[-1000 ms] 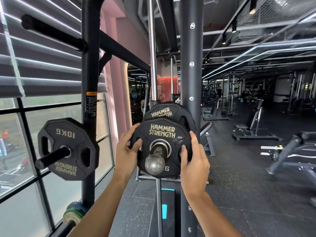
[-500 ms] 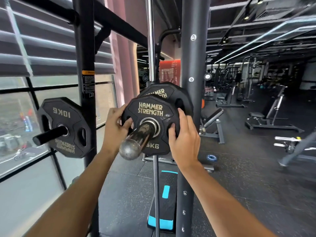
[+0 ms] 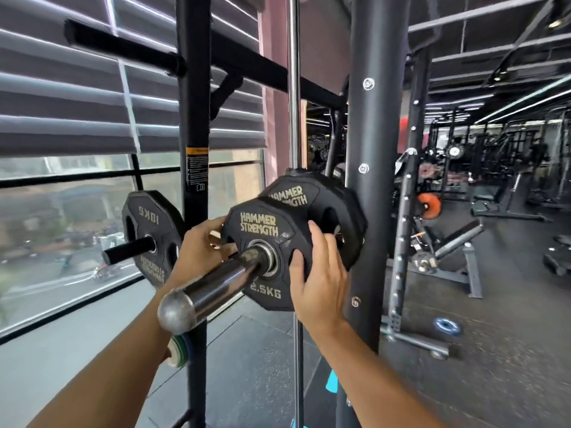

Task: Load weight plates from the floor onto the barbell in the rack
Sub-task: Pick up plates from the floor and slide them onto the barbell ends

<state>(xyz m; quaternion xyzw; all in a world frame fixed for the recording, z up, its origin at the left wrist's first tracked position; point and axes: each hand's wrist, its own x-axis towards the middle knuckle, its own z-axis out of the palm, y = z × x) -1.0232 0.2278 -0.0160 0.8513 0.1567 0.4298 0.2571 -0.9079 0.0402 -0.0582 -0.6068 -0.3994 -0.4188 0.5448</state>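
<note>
Head view looks along the barbell sleeve point(image 3: 216, 285), whose rounded chrome end points back toward the camera. A small black plate point(image 3: 262, 239) marked 2.5 kg is threaded on the sleeve, partway along it. Both hands grip this plate by its rim: the left hand point(image 3: 200, 248) curls around the left edge, with fingers partly hidden behind the plate, and the right hand point(image 3: 318, 273) is closed on the right edge, thumb pressed on the face and fingers wrapped behind. Just beyond it sits a larger plate point(image 3: 327, 208) already on the same sleeve, close to the rack upright point(image 3: 370, 149); whether the two plates touch cannot be told from this angle. Off to the left, a 10 kg plate point(image 3: 151, 230) hangs on a storage peg of another post.

As a judgement, the step in hand is seating the small plate. The next move calls for an even push from both hands along the sleeve, keeping the plate square to the bar so the bore does not bind, and slipping the fingers clear of the gap before the plates meet.
</note>
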